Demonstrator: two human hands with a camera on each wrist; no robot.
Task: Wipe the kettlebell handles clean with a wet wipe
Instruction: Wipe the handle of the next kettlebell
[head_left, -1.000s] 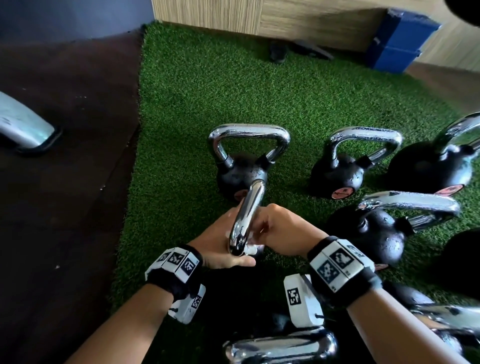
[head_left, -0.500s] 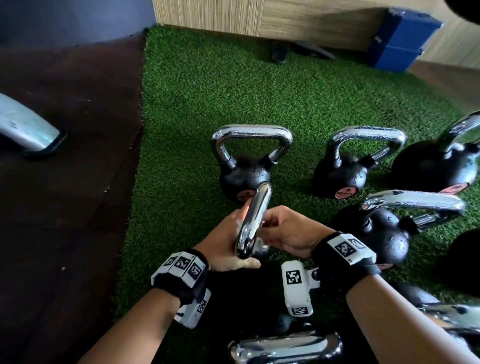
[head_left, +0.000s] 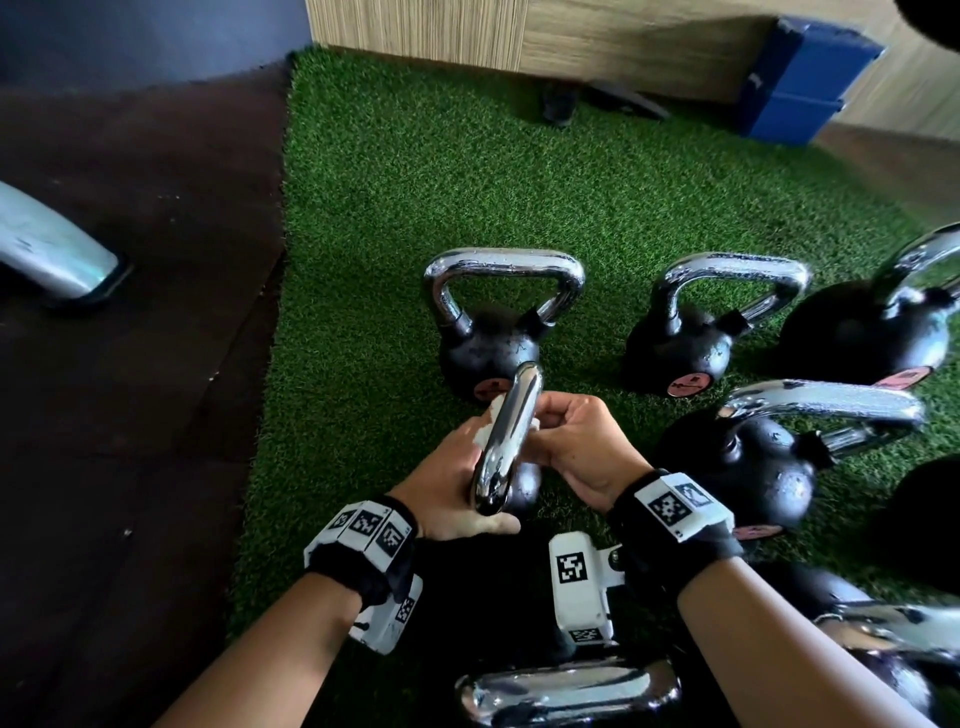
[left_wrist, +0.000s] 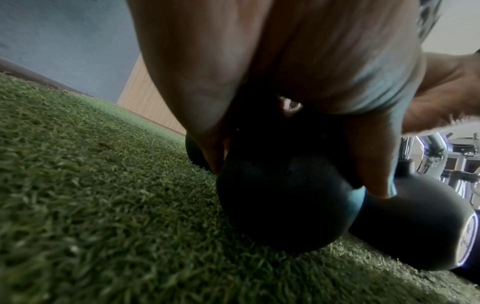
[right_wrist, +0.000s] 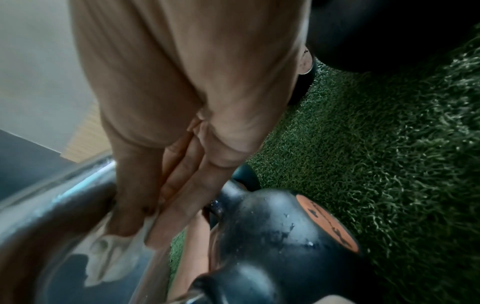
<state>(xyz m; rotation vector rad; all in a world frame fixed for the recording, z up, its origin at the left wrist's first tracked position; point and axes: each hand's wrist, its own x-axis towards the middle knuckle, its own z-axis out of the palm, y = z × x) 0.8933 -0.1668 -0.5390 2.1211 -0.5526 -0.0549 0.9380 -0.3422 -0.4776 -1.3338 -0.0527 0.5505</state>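
Green turf (head_left: 389, 218) underfoot, left hand (head_left: 447, 483) steadies the chrome handle (head_left: 506, 441) as right hand (head_left: 576, 441), pinching the wet wipe (right_wrist: 114, 257), has slid farther along it, mid-floor — wiping progresses.

The hands (head_left: 519, 457) hide most of the wet wipe (head_left: 485, 431); the frame's right edge crops a kettlebell (head_left: 872, 338).

Right hand (right_wrist: 166, 164) apparently pinches wet wipe (right_wrist: 111, 259) against chrome handle (right_wrist: 52, 205).
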